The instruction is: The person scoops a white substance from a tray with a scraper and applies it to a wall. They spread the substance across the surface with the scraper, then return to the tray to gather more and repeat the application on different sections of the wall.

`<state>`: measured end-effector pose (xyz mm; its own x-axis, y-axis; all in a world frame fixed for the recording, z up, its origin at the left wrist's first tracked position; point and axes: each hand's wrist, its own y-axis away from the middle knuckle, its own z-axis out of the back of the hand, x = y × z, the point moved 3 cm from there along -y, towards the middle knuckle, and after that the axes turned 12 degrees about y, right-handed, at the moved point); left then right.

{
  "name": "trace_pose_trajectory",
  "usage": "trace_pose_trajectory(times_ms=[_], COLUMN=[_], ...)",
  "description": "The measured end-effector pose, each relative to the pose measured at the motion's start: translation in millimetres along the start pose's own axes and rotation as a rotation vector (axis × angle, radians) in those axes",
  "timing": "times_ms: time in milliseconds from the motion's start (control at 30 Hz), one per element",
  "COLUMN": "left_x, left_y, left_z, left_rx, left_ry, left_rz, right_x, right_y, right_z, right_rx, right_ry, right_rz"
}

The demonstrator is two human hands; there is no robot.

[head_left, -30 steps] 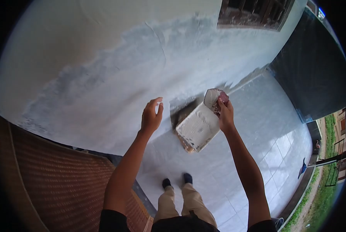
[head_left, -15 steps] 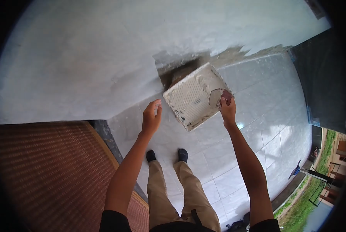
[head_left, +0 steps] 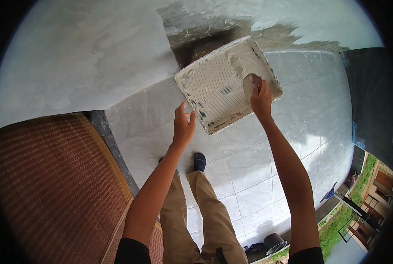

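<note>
My right hand (head_left: 261, 99) grips a scraper (head_left: 248, 89) with a reddish-brown grip, its flat blade low over the right side of a paint tray (head_left: 212, 77). The tray has a ribbed floor and rims crusted with white. A pale, creamy paste (head_left: 244, 59) is smeared across it, thickest toward the back right. My left hand (head_left: 184, 125) holds nothing; its thumb and fingers are apart, close beside the tray's near left corner.
Behind the tray rises a pale wall (head_left: 73, 66) with a dark grey unpainted patch (head_left: 196, 31) low down. Grey tiles (head_left: 245, 167) cover the floor under my feet. A woven brown panel (head_left: 60, 176) stands at left, a dark bucket (head_left: 274, 243) at lower right.
The tray now appears higher and larger in view. My right hand has moved the scraper in over the paste, and my left hand has come nearer the tray's left corner.
</note>
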<state>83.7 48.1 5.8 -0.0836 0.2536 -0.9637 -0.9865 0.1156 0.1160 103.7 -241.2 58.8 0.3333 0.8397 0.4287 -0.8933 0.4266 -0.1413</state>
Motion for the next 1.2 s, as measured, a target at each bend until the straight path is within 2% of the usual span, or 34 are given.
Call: trace_pose_trajectory(times_ms=[67,167,367,600,700,767,900,967,1067,1200], left_x=[15,25,27,29,32,31,29,31,34,35], left_y=[3,7,11,13,14,15,16,15,15,16], left_z=[-7,-15,-21,-21,-22,-22,-23,-24,-25,-27], left_rx=[-0.004,0.027,0.061,0.065,0.087,0.088,0.102,0.102,0.117,0.133], left_ry=[0.009,0.046,0.133,0.155,0.173,0.182,0.196,0.228,0.241,0.271], left_rz=[0.021,0.070,0.152,0.121,0.145,0.144,0.154,0.146,0.141,0.158], right_x=[1,0,5,0,2,3,7,15,18,25], right_y=[-9,-21,-22,-16,-13,-10,5,15,29,45], right_z=[-6,-15,-19,-25,-23,-24,-24,-21,-22,-18], right_rx=[-0.052,0.005,0.075,-0.009,0.004,0.095,0.138,0.102,0.123,0.182], right_ry=[0.072,0.158,0.322,0.312,0.286,0.315,0.363,0.289,0.291,0.263], right_rz=[0.089,0.128,0.097,0.202,0.236,0.211,0.167,0.294,0.366,0.323])
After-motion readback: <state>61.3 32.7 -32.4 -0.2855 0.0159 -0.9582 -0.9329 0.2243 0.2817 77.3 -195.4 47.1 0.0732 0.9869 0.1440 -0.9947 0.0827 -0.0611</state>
